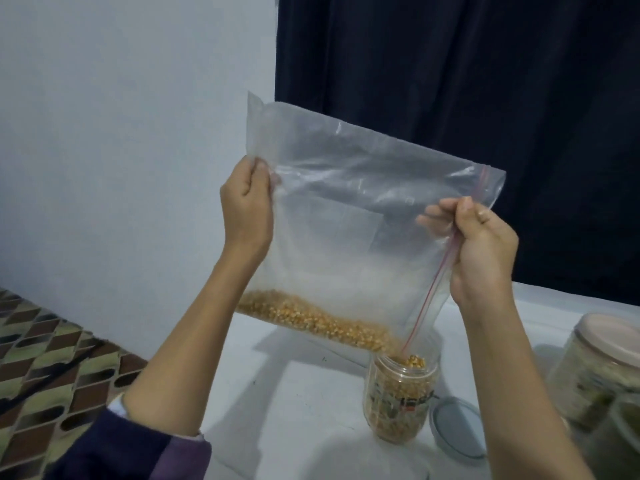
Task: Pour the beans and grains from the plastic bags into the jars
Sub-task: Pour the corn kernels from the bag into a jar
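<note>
A large clear zip bag [346, 216] with a red seal strip hangs tilted above the table. Yellow grains [311, 318] lie along its lower edge and slide toward the corner over an open jar [400, 403]. That jar is nearly full of the same yellow grains. My left hand [247, 209] grips the bag's left edge, raised high. My right hand [481, 244] pinches the zip edge on the right, just above the jar's mouth.
The jar's grey lid [457, 427] lies flat on the white table [294, 393] right of the jar. Two more jars stand at the right edge, a lidded one [602, 362] and another [620, 434] holding greenish contents. A patterned cloth [52, 368] lies left.
</note>
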A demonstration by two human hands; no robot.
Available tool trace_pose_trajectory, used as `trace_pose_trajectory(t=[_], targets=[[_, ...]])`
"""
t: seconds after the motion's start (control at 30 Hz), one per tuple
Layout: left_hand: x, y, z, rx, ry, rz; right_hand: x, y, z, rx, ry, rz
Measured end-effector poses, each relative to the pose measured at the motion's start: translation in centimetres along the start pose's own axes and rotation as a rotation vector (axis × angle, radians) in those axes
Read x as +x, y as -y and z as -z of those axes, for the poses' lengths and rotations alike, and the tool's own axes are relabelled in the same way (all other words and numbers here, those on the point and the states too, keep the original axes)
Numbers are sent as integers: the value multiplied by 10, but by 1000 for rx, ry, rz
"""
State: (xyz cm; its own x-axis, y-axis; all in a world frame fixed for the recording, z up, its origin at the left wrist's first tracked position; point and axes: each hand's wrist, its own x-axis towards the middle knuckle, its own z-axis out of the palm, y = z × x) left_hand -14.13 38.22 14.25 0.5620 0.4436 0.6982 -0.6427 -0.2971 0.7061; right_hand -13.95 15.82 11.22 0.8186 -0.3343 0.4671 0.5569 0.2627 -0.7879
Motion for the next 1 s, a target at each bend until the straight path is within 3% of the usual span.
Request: trace_pose_trajectory(t=[1.0], targets=[[9,-11,-16,-25,-116,-165,8,13,-4,-33,23,39]])
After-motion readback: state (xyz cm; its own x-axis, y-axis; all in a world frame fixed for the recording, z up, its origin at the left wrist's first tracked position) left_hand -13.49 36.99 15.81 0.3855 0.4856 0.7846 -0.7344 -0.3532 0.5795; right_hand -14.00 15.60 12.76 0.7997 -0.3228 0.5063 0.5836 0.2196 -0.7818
